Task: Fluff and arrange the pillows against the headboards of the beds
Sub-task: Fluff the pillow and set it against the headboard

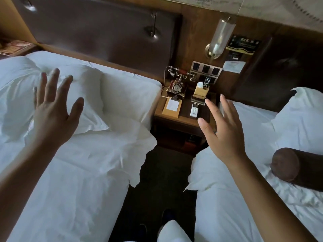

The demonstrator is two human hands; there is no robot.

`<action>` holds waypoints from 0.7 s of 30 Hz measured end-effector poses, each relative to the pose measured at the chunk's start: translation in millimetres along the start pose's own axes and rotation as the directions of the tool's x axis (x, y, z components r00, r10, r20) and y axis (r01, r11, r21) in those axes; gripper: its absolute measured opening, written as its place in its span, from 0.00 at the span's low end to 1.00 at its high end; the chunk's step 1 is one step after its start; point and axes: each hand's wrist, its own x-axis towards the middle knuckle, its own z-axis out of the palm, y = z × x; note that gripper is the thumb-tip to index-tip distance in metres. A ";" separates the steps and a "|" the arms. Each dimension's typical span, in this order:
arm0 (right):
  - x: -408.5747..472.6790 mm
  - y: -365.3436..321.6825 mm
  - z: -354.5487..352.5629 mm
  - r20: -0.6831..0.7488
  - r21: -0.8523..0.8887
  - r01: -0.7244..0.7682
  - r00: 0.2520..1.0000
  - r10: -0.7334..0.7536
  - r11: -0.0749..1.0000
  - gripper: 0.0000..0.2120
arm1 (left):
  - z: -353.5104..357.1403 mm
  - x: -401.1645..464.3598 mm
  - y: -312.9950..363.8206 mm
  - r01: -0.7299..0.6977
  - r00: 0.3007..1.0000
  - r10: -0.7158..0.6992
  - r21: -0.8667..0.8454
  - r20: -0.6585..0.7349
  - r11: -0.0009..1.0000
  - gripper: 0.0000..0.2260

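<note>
1. Head view, looking down the aisle between two beds. Left hand [52,109] spread flat, fingers apart, holding nothing; it hovers over the left-bed pillows [83,95] (contact not resolvable from this angle).
2. Right hand [222,126] likewise splayed and empty, in the air above the inner edge of the right bed, with the nightstand [176,117] just past its fingertips at 11 o'clock.
3. Task items: left-bed pillows lie crumpled at 10 o'clock, close under the left headboard [97,37] but slumped flat, not propped. Right-bed pillow [300,112] sits at 3 o'clock, one corner up near the right headboard [279,70]. Judgement: neither bed is finished.
4. Risk A: nightstand clutter. The rotary telephone [176,84], notepad [172,106], white remote [194,110] and tissue box [201,89] sit at 12 o'clock between the beds. A wide pillow swing, or the right hand sweeping forward, could knock them off.
5. Risk B: the wall lamp [220,37] at 1 o'clock projects from the panel (glass shade, looks fragile). Lifting a pillow high to shake it could strike it.
6. Risk C: the brown bolster [293,165] at 4 o'clock lies loose on rumpled sheet; dragging the right-bed pillow could roll it toward the edge.
7. Risk D: a loose sheet corner [139,154] overhangs the aisle; could snag a leg.
</note>
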 end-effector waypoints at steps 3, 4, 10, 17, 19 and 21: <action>54.5 12.2 27.0 0.005 0.033 0.075 0.997 -0.076 0.997 0.29 | 19.1 23.7 6.0 -0.015 1.000 0.016 0.066 -0.016 0.998 0.26; 72.9 15.1 36.5 0.004 0.039 0.108 0.994 -0.109 0.993 0.29 | 24.6 29.2 8.6 -0.020 0.999 0.023 0.097 -0.026 0.995 0.25; 173.5 3.3 77.6 0.078 0.146 0.234 0.966 -0.247 0.961 0.32 | 46.9 58.3 24.0 0.039 0.998 -0.028 0.244 -0.050 0.969 0.27; 249.2 -41.0 132.8 0.118 0.248 0.423 0.880 -0.461 0.871 0.33 | 45.3 63.4 -10.4 0.221 0.974 -0.186 0.367 -0.127 0.904 0.27; 263.3 -52.3 154.5 0.146 0.265 0.434 0.865 -0.481 0.861 0.34 | 46.1 58.8 -26.4 0.260 0.965 -0.223 0.384 -0.140 0.886 0.27; 277.0 -66.1 176.5 0.170 0.267 0.449 0.849 -0.501 0.852 0.35 | 46.7 56.9 -44.9 0.295 0.955 -0.257 0.390 -0.149 0.872 0.26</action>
